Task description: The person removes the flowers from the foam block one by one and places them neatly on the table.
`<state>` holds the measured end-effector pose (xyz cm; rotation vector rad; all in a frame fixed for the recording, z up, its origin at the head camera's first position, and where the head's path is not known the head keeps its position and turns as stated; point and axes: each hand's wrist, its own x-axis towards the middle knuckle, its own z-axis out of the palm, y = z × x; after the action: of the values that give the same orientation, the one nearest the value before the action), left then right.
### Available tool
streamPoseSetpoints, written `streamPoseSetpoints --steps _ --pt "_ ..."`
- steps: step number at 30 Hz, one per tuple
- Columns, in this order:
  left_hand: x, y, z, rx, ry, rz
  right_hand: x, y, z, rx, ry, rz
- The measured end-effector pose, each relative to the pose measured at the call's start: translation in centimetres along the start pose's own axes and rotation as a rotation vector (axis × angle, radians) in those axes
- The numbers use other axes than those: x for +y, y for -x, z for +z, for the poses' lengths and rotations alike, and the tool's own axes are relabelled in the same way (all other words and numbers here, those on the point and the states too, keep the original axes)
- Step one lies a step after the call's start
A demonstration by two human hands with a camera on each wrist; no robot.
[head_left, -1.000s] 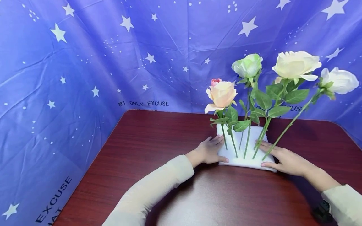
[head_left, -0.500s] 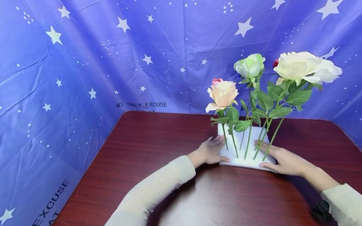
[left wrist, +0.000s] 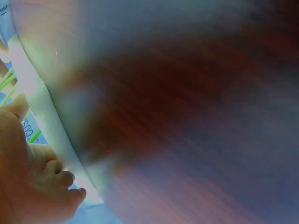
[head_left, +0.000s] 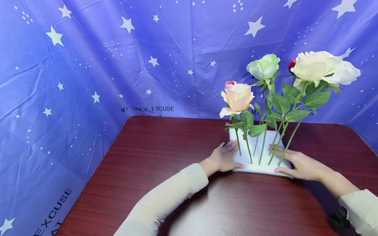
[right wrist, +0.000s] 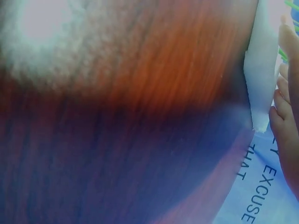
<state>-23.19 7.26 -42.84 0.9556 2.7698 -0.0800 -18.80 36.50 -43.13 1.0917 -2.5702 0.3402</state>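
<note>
A white foam block (head_left: 265, 168) lies on the table with several artificial flowers stuck upright in it. My left hand (head_left: 225, 160) rests on its left side, thumb over the front corner, fingers spread. On the right side my right hand (head_left: 307, 167) lies the same way, fingertips among the stems. Leftmost is a peach rose (head_left: 238, 98) with a pink bloom (head_left: 230, 85) behind it. A green-white rose (head_left: 264, 67) stands mid-block. At the right, a cream rose (head_left: 316, 65) overlaps a white flower (head_left: 346, 73) and a red bloom (head_left: 291, 66).
The dark red wooden table (head_left: 165, 141) reaches back to a blue star-printed cloth (head_left: 177, 39) hung behind and at the left. A black device (head_left: 339, 216) sits by the right sleeve. Both wrist views show mostly blurred tabletop and the block's edge.
The white flower has swung left behind the cream rose, and the red bloom has come into view. Both hands and the block with its flowers have shifted slightly right.
</note>
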Motion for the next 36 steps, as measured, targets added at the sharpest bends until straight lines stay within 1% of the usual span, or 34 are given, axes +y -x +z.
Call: streamPoseSetpoints --steps 8,13,16,19,21,23,25,28,30,32,34,35,36 --pt "0.5 -0.6 -0.2 -0.004 0.013 0.002 0.9 0.2 -0.2 0.023 0.002 -0.021" --pt "0.3 -1.2 -0.6 0.001 -0.014 0.014 1.2 0.3 -0.4 0.025 0.006 -0.006" --pt "0.1 -1.3 -0.9 -0.004 -0.012 0.030 1.2 0.5 -0.4 0.018 0.007 0.013" --pt "-0.2 -1.1 -1.1 0.000 0.016 0.057 1.0 0.8 -0.2 0.010 0.001 0.035" --pt "-0.5 -0.9 -1.2 0.026 0.056 0.078 0.9 0.9 -0.1 0.009 0.003 0.050" --pt "-1.0 -0.5 -1.2 0.087 0.138 0.102 0.8 0.9 0.0 0.009 0.000 0.056" --pt "-1.4 -0.1 -1.4 0.180 0.272 0.126 0.6 0.9 0.1 0.013 -0.003 0.058" --pt "-1.6 0.2 -2.0 0.348 0.536 0.155 0.6 1.0 0.0 0.028 -0.012 0.044" --pt "-1.6 0.3 -2.5 0.427 0.775 0.155 0.7 1.1 0.0 0.040 -0.013 0.030" --pt "-1.6 0.4 -3.0 0.483 0.980 0.140 0.8 1.0 0.0 0.050 -0.012 0.017" --pt "-1.6 0.4 -3.4 0.512 1.151 0.105 0.9 0.8 0.0 0.047 -0.008 0.007" --pt "-1.7 0.4 -3.6 0.520 1.224 0.084 0.9 0.7 -0.1 0.042 -0.009 0.002" --pt "-1.7 0.5 -3.7 0.530 1.257 0.060 1.0 0.6 -0.1 0.036 -0.007 -0.002"
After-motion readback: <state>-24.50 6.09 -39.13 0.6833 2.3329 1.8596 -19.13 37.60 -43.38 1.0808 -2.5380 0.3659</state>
